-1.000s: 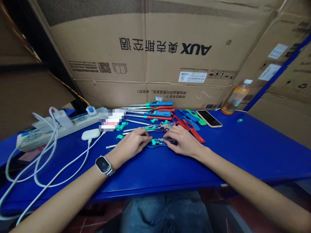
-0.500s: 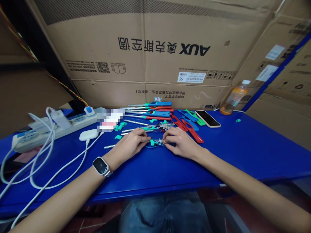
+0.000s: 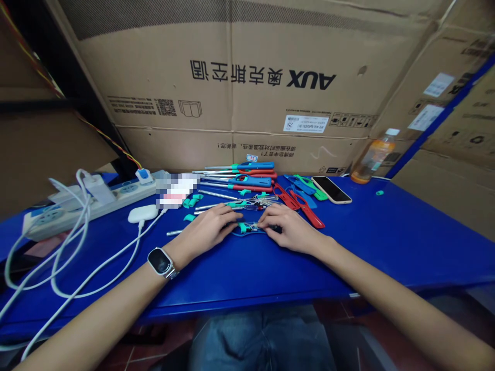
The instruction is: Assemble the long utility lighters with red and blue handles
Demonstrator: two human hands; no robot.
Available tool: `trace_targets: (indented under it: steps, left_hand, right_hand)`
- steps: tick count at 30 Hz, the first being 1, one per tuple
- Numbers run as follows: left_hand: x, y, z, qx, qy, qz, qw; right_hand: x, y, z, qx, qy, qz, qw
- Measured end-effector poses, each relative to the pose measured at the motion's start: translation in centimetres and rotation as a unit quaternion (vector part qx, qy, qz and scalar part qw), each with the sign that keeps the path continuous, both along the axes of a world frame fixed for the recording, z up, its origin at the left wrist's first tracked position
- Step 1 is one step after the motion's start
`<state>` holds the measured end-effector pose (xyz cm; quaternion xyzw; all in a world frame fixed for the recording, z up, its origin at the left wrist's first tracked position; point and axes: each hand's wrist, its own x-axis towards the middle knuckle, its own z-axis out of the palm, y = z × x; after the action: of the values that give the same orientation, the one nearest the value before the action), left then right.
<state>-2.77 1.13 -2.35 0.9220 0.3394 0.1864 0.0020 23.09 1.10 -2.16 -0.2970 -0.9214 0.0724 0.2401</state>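
In the head view, a partly open stick lighter [image 3: 243, 227] lies low over the blue table, with a teal trigger, small inner parts and a blue shell edge showing. My left hand [image 3: 212, 226] is closed at its left end, and the metal tube [image 3: 174, 233] comes out on the far side of that hand. Around the other end, the fingers of my right hand [image 3: 286, 226] pinch the lighter near its inner parts. Just behind the hands lie loose metal tubes, wires and clear inner parts [image 3: 266, 202]; what the fingertips press on is partly hidden.
Finished-looking blue and red lighters [image 3: 253, 181] lie at the back. Loose red shells [image 3: 305, 208], green shells [image 3: 319, 193] and a phone [image 3: 331, 189] are to the right, near a bottle [image 3: 373, 157]. A power strip [image 3: 124, 196] and white cables [image 3: 100, 268] occupy the left.
Both hands stay around the lighter in nearly the same place. The fingers have shifted only slightly, and the whole view has moved a little.
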Motion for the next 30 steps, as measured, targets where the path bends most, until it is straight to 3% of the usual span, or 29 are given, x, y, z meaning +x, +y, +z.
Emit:
trace_targets:
  steps: [9, 12, 15, 25, 30]
  left_hand:
    - [-0.5, 0.4, -0.2, -0.046, -0.040, -0.026, 0.998]
    - [-0.4, 0.4, -0.2, -0.050, -0.041, -0.028, 0.998]
    - [-0.5, 0.3, 0.2, -0.057, -0.038, -0.022, 0.997]
    - [-1.9, 0.9, 1.3, -0.204, -0.106, -0.014, 0.973]
    - [-2.2, 0.8, 1.5, -0.250, -0.114, 0.014, 0.961]
  right_hand:
    - [-1.7, -0.1, 0.7, 0.000, 0.027, -0.052, 0.998]
    - [-3.0, 1.0, 0.9, -0.049, 0.026, -0.060, 0.997]
    - [-3.7, 2.1, 0.8, -0.120, 0.010, -0.026, 0.992]
    - [-3.6, 2.9, 0.6, -0.202, 0.021, -0.043, 0.978]
    - [-3.3, 3.2, 0.8, -0.194, 0.005, -0.051, 0.980]
